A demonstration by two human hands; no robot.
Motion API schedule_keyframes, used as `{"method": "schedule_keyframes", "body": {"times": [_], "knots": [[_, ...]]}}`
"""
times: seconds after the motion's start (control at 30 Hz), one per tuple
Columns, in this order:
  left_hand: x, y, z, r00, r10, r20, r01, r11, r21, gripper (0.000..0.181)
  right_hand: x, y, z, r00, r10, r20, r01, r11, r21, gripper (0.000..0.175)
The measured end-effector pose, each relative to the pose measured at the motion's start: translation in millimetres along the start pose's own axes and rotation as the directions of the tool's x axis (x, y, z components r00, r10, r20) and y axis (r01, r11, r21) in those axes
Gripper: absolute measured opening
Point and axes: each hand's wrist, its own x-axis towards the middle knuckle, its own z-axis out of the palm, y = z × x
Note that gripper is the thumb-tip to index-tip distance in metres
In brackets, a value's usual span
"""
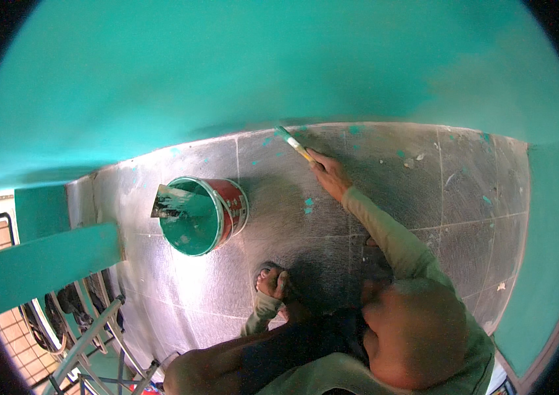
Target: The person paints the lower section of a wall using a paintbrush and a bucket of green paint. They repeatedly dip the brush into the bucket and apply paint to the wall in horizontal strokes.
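My right hand (329,174) grips the yellow handle of a paintbrush (299,147). Its green-coated bristles point at the foot of a turquoise wall (259,64), where the wall meets the tiled floor. Low in front of my body, my left hand (270,282) is down by my foot with its fingers curled; whether anything is inside them is hidden. Between the wall and my left hand, off to the left, stands a red paint bucket (232,207) with green paint inside. A flat, paint-smeared plate (165,201) leans over the bucket's rim.
Green paint spots (308,206) dot the grey floor tiles (393,197). At lower left are a metal-framed rack (87,335) and a turquoise ledge (47,264). Another turquoise wall (546,237) bounds the floor on the right. My bent knee (412,331) is close to my right arm.
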Motion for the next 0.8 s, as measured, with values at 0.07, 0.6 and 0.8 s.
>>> {"method": "schedule_keyframes", "body": {"times": [0.07,0.6,0.8], "knots": [[-3.1,-3.9,2.0,1.0,-0.026,0.016,0.027,0.998,-0.05,0.024,5.9,3.6,-9.5,1.0,0.0,-0.025,0.0,1.0,0.019,0.043],[-1.7,1.7,7.1,0.999,0.035,-0.016,-0.038,0.984,-0.175,0.02,-68.6,94.7,-179.2,0.9,0.144,-0.411,-0.061,0.976,0.209,0.04],[-1.2,-5.6,7.8,0.999,0.048,-0.004,-0.048,0.994,-0.103,0.02,-96.8,99.2,-225.2,0.794,0.201,-0.573,-0.135,0.979,0.155,0.038]]}}
